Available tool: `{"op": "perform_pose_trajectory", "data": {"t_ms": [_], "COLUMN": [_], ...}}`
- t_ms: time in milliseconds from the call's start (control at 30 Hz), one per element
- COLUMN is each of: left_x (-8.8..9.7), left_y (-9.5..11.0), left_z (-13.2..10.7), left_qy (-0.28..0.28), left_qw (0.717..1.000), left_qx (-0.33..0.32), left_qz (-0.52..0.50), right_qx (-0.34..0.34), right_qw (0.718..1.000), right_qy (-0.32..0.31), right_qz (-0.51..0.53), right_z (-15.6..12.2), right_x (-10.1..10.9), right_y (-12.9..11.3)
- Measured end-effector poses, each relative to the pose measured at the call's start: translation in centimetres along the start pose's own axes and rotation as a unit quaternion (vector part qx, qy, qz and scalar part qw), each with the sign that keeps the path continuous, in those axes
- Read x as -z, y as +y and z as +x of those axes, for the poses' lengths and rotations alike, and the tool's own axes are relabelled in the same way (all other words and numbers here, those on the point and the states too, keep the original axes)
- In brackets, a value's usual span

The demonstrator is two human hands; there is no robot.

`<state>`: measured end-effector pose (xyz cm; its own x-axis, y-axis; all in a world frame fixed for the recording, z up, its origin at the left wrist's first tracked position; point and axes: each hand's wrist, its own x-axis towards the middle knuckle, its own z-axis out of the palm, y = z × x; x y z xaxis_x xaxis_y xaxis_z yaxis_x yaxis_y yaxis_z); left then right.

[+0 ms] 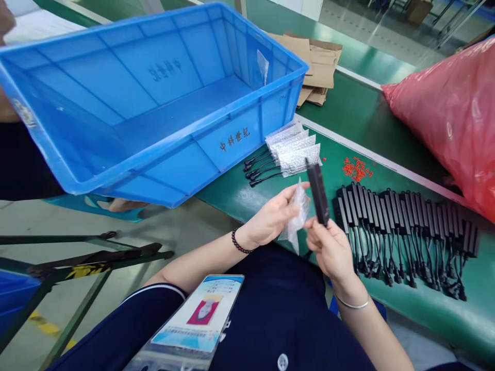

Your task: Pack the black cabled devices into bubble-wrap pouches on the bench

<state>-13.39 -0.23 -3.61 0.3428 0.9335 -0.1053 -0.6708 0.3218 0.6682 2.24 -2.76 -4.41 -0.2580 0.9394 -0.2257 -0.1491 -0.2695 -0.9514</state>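
My left hand (273, 216) is closed on a small clear bubble-wrap bag (298, 211), held over the near edge of the green table (240, 193). My right hand (328, 247) grips a slim black rectangular module (317, 193) upright, its top just right of the bag. A row of several identical black modules with cables (406, 226) lies to the right. Several bagged modules (294, 149) lie in a fanned stack beyond my hands.
A large empty blue plastic crate (154, 103) hangs tilted at the left, held up by another person. Small red rings (358, 169) are scattered on the table. A red plastic bag (452, 113) bulges at the right. Flattened cardboard (317, 67) lies at the back.
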Motion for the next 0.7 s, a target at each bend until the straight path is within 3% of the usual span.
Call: {"op": "perform_pose_trajectory", "data": {"t_ms": [100,233,300,500,700], "left_x": [0.4,1.2,1.4,0.7,0.0], "left_y": [0.7,0.6,0.3,-0.6,0.0], "left_z": [0.5,1.3,1.6,1.7,1.9], "left_qy": [0.018,0.064,0.061,0.02,-0.002], "left_qw": [0.999,0.998,0.996,0.978,0.948], "left_qx": [0.0,-0.016,-0.038,-0.096,-0.047], "left_qz": [-0.046,0.009,0.055,0.187,0.314], "right_qx": [0.056,0.107,0.115,0.118,0.077], "right_qw": [0.996,0.987,0.985,0.987,0.996], "right_qy": [0.062,0.117,0.129,0.105,0.03], "right_qz": [0.019,-0.009,-0.015,-0.018,0.037], "right_z": [-0.7,-1.7,-1.9,-1.9,-1.1], "right_x": [1.5,2.9,3.2,2.9,2.9], "right_y": [-1.2,-2.1,-2.1,-2.4,-2.8]}}
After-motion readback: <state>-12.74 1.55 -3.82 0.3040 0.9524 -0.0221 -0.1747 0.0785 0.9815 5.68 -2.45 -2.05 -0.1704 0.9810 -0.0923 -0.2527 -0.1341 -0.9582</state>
